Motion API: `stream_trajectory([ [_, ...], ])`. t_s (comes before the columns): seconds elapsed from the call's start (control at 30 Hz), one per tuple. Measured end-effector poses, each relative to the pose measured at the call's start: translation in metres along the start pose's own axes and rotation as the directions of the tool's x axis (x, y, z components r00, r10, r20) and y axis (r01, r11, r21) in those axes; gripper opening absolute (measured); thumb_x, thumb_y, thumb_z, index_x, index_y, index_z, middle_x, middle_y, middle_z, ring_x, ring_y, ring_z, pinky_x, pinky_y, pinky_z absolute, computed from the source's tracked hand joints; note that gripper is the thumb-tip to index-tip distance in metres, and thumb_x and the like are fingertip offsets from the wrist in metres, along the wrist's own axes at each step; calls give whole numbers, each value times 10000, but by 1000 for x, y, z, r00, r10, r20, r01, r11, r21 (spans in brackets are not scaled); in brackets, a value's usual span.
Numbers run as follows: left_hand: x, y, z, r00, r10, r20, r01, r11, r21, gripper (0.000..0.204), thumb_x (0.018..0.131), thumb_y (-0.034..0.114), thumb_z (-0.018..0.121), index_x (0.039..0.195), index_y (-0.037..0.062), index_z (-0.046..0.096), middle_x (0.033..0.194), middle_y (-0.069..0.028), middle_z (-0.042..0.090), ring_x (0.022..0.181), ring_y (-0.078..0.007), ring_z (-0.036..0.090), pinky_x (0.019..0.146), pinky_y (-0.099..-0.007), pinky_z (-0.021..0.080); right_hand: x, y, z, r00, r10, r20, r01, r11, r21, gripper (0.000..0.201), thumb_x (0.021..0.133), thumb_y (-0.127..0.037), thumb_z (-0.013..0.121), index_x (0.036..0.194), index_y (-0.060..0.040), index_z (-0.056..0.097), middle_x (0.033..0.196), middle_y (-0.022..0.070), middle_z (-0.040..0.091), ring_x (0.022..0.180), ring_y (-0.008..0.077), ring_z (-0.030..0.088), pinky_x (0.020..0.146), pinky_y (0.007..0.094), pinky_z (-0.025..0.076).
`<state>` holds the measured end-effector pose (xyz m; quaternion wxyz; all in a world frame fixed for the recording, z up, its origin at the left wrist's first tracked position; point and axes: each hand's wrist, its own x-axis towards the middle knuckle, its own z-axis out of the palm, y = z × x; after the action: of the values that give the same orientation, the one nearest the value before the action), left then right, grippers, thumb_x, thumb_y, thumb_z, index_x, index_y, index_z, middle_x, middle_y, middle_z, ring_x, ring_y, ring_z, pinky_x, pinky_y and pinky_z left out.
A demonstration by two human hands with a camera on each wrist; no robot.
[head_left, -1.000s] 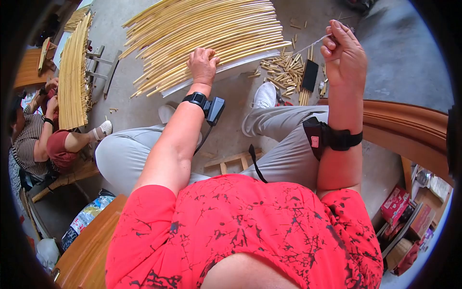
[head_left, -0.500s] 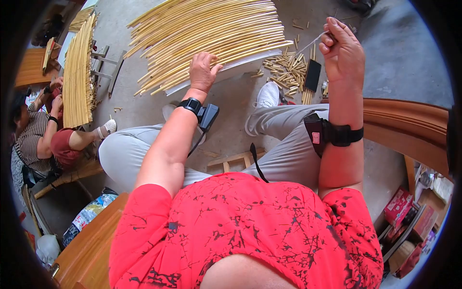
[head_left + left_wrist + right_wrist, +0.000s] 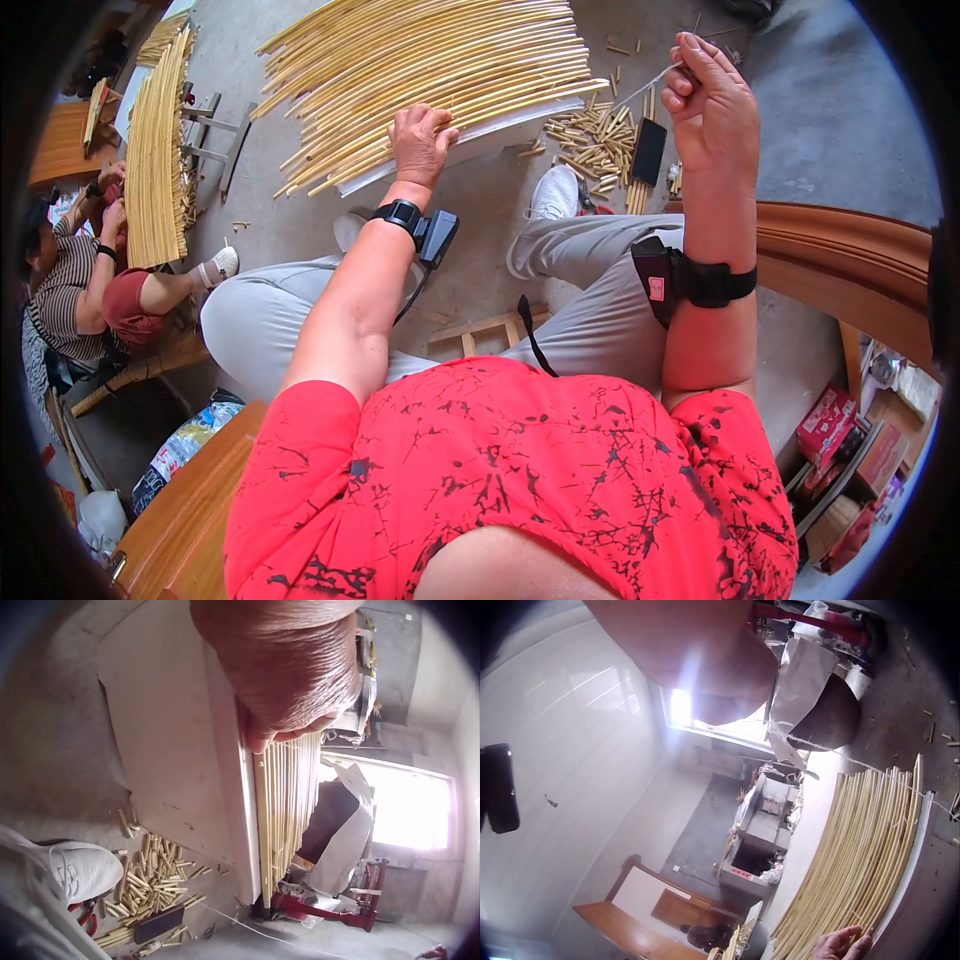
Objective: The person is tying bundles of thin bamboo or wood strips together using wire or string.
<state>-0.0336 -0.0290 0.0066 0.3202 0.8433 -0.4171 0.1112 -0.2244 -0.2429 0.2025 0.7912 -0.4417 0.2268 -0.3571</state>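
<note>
left fingers [image 3: 443,128] | on near edge of stick mat [image 3: 430,70]

Head camera looks down; both wrist cameras share its stick rows.

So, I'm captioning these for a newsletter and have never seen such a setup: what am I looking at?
No machine here: a person works bare-handed, wearing one camera on the head and one on each wrist. The big picture looks down from the head; the smaller two come from the left and right wrists. Long sticks lie side by side on a pale support. The left hand has its fingers curled on the nearest ones. The raised right hand pinches a thin white string. Short pieces lie heaped on the floor.
</note>
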Motion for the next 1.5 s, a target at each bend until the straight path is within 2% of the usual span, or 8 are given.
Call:
stream_trajectory([
  [0.77, -1, 5, 2, 1000, -8, 5, 8, 998, 62, 217, 620, 206, 700, 809, 165, 603, 855, 5, 519, 888, -229, 469, 779, -377, 378, 3, 4, 6, 999, -12, -49, 11, 1000, -6, 99, 818, -59, 602, 884, 10, 576, 730, 44, 533, 567, 97, 436, 475, 210, 339],
  [0.97, 7, -13, -21, 998, 64, -13, -64, 996, 60, 379, 645, 184, 693, 993, 100, 570, 962, -91, 548, 939, -285, 482, 843, -376, 383, 4, 9, 4, 998, -51, -43, 51, 999, -6, 121, 809, -57, 611, 893, 5, 551, 689, 43, 539, 525, 94, 480, 434, 214, 403],
  [1.1, 7, -57, -67, 979, -46, -199, 66, 993, 99, 336, 669, 156, 667, 990, 112, 576, 925, -85, 561, 905, -285, 501, 837, -381, 393, 6, 12, -1, 993, -97, -62, 96, 995, -24, 118, 831, -79, 593, 918, -17, 543, 709, 45, 542, 532, 90, 484, 435, 217, 409],
  [1.17, 0, -78, -92, 944, -317, -91, 319, 948, 16, 265, 690, 155, 648, 949, 120, 601, 896, -82, 572, 874, -281, 521, 817, -382, 409, 4, 11, 0, 977, -202, -76, 197, 978, -68, 108, 861, -103, 559, 943, -43, 523, 725, 50, 544, 540, 89, 489, 436, 217, 409],
  [1.23, -17, -92, -97, 921, -383, -79, 388, 919, 65, 202, 709, 151, 629, 909, 128, 621, 887, -81, 582, 868, -276, 533, 814, -378, 422, -2, 9, 6, 970, -234, -65, 225, 966, -125, 99, 886, -135, 527, 952, -64, 505, 734, 57, 549, 541, 91, 487, 436, 214, 405],
  [1.3, -37, -101, -100, 977, -210, -41, 213, 972, 94, 198, 719, 137, 611, 910, 89, 631, 830, -83, 592, 782, -256, 565, 748, -355, 455, -7, 6, 13, 970, -236, -56, 228, 966, -125, 100, 897, -161, 514, 952, -78, 498, 736, 65, 553, 541, 97, 483, 447, 216, 411],
  [1.37, -44, -90, -100, 975, -223, -9, 223, 968, 114, 206, 712, 115, 601, 915, 89, 626, 887, -89, 596, 839, -270, 555, 799, -360, 438, -14, -2, 24, 974, -221, -47, 213, 968, -132, 108, 900, -178, 511, 950, -83, 499, 738, 73, 557, 543, 98, 477, 449, 213, 397],
  [1.5, -46, -72, -92, 995, -89, 39, 85, 992, 96, 200, 677, 110, 644, 875, 120, 614, 915, -63, 568, 925, -269, 507, 833, -357, 427, -42, -12, 77, 965, -194, 176, 198, 980, -5, 121, 891, -184, 531, 950, -80, 509, 728, 72, 567, 534, 93, 468, 426, 199, 348],
])
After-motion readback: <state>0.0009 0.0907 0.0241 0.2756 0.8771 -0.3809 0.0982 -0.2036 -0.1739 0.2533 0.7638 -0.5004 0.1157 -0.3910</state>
